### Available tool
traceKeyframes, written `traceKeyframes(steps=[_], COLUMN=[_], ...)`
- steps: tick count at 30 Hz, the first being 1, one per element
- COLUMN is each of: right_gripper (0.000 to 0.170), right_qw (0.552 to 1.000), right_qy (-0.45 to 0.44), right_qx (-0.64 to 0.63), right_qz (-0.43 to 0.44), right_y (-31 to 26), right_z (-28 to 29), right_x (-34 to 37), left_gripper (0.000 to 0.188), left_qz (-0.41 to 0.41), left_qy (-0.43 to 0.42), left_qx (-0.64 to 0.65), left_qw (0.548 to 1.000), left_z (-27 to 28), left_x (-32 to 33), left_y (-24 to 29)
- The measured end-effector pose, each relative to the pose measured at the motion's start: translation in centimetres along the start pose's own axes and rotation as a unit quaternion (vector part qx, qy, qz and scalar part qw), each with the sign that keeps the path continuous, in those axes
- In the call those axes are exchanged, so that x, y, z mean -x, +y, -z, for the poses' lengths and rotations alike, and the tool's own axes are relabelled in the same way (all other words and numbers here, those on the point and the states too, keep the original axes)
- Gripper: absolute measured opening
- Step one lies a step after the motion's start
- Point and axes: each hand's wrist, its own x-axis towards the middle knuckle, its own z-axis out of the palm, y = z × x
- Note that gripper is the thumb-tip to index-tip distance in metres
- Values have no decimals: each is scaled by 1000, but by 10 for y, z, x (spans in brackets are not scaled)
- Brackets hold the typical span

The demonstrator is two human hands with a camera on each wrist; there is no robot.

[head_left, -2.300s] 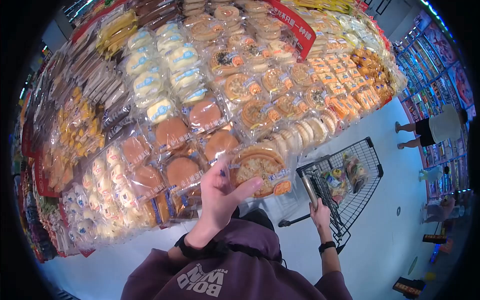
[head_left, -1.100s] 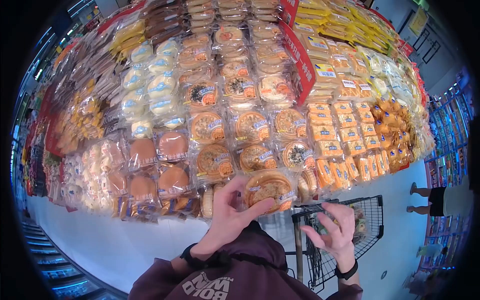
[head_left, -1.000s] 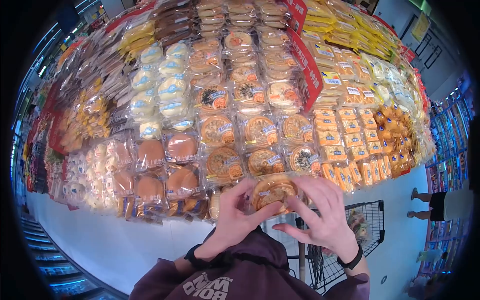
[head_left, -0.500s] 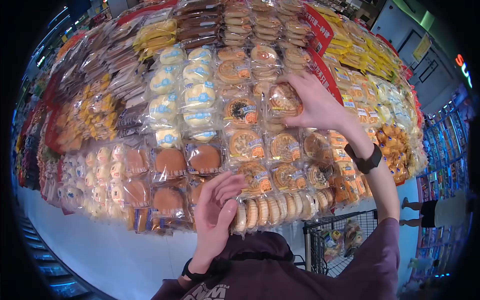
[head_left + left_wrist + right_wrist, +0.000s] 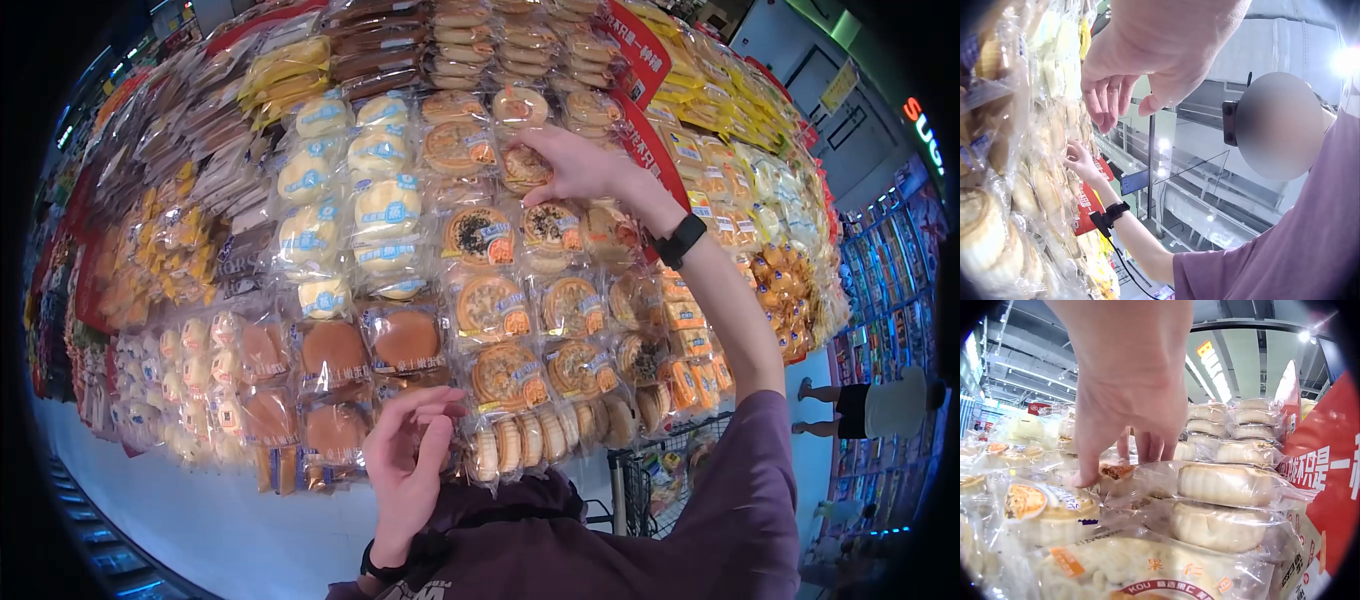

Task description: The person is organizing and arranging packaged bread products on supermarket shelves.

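My right hand (image 5: 583,170) reaches far over the display and holds a round bread (image 5: 523,168) in a clear wrapper, low among the other wrapped breads. In the right wrist view its thumb and fingers straddle the bread (image 5: 1116,477), whose far side is hidden by the hand. Just in front, more wrapped breads with a dark topping (image 5: 550,228) lie in rows. My left hand (image 5: 405,455) hovers at the near edge of the display, fingers loosely bent and nothing in them, close to the brown round cakes (image 5: 335,428).
A red sign strip (image 5: 650,150) stands right of the round breads. White wrapped buns (image 5: 385,215) fill the columns to the left. A shopping cart (image 5: 640,480) with packages stands at the lower right, partly behind my sleeve. Farther right is another person (image 5: 885,418).
The right hand took the wrapped bread from the left hand and carried it up over the display, then slightly farther left and away. The left hand is now empty; the cart handle was released earlier.
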Motion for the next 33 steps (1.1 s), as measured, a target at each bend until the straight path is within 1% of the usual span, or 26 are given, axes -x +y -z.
traceKeyframes(steps=[3,6,9,12,15,18,19,20,22,24,25,28,29,33], right_gripper=[69,70,70,63,59,59,54,53,50,49,48,54,54,56], right_qw=[997,995,986,993,992,990,985,989,985,995,993,998,996,995], right_qy=[34,-40,-107,-56,-62,-4,28,-17,-103,-41,-11,42,65,66], right_qx=[62,83,116,99,105,128,142,137,126,12,-47,28,55,62], right_qz=[31,-30,-51,-18,-5,62,99,46,-59,-89,-104,26,32,40], right_y=[5,1,-10,-7,-7,6,6,7,-20,-61,-79,-112,-113,-111], right_z=[-8,-6,-1,-10,-10,-22,-23,-22,5,23,22,-1,-16,-31], right_x=[4,3,4,9,9,10,11,12,12,19,24,36,36,27], left_gripper=[24,24,23,22,20,17,17,16,17,18,18,18,18,18], left_qz=[2,0,-2,-1,-3,-7,-11,-18,-46,-67,-64,-53,-51,-61], left_qy=[-1,-6,-7,-8,-12,-23,-30,-36,-36,-38,-36,-40,-44,-53], left_qx=[-3,-8,-10,-13,-19,-44,-62,-81,-120,-143,-142,-148,-150,-159], left_qw=[1000,1000,1000,1000,1000,999,998,996,991,987,987,987,986,984], left_z=[-1,-1,-3,-5,-7,-9,-10,-10,-9,-9,-9,-9,-11,-14], left_x=[-3,-4,-5,-4,-4,0,2,2,4,6,7,10,11,15], left_y=[1,1,1,2,2,-2,-3,-4,-7,-8,-10,-13,-12,-4])
